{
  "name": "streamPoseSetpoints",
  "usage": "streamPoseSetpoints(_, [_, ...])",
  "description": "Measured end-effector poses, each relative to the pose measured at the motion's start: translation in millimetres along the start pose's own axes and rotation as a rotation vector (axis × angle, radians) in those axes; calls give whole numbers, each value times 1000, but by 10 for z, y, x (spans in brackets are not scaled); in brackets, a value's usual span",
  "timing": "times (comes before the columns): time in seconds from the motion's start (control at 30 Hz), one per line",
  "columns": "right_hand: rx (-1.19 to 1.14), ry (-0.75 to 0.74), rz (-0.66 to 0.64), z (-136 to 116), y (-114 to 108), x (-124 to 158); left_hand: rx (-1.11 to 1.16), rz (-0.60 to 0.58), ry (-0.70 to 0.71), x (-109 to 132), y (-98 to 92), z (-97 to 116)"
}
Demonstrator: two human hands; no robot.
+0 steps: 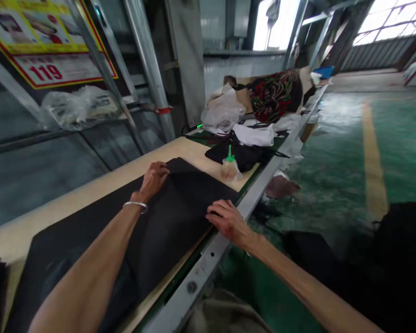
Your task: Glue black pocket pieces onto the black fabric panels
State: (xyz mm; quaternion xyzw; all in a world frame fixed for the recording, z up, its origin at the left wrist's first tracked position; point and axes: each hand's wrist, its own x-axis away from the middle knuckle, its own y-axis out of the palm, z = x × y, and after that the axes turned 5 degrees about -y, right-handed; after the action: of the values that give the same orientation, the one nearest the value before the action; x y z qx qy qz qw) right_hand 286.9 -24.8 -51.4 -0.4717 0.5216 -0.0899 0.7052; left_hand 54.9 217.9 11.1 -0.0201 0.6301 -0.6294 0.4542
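1. Black cloth (180, 217) lies spread across a pale wooden tabletop (197, 155), running from about 7 o'clock towards 1 o'clock, directly beneath both our hands.
2. Our left hand (154, 180), with a silver bangle (135, 206) at its wrist, rests on the cloth's far part, fingers loosely curved and holding nothing.
3. Our right hand (229, 223) lies on the cloth's near edge, fingers spread and unclenched, just beside a metal rail (208, 263) that runs along the table side.
4. Flat, open fingers suit this cloth: they press evenly, while any pinching could pull ridges into it. We judge light, even pressure from both hands the safest.
5. Edges need care at 3 o'clock: the cloth reaches almost to the rail, and beyond that the table drops to a green floor (333, 185) with a yellow lane line (372, 162).
6. Room for moving narrows at 1 o'clock. A plastic squeeze bottle (230, 167) with a green nozzle stands just past the cloth's far end, on a heap of black fabric (237, 155) or right against it; we cannot tell which.
7. Farther along at 1 o'clock lie white fabric (253, 134), a clear plastic bag (222, 111) and floral-patterned cloth (275, 95).
8. At 10 o'clock, metal poles (145, 69) rise past a poster marked 119 (60, 69).
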Motion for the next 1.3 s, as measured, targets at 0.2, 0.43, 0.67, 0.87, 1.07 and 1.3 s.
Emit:
streamPoseSetpoints(0.2, [-66,72,-38,-17,112,43,-5,-3,-103,299,297,-206])
streamPoseSetpoints(0.43, [-139,117,-41,-64,163,43,-5,-15,-109,464,356,-281])
streamPoseSetpoints(0.67, [-161,77,-91,-126,159,-2,-41,-10,-166,645,340,-296])
streamPoseSetpoints(0.87, [-165,47,-23,-126,187,6,67,13,-228,662,374,-265])
streamPoseSetpoints(1.07, [-177,65,82,-143,176,-5,122,55,-259,572,455,-190])
streamPoseSetpoints(1.3, [-187,19,48,-132,169,-16,199,69,-292,567,489,-213])
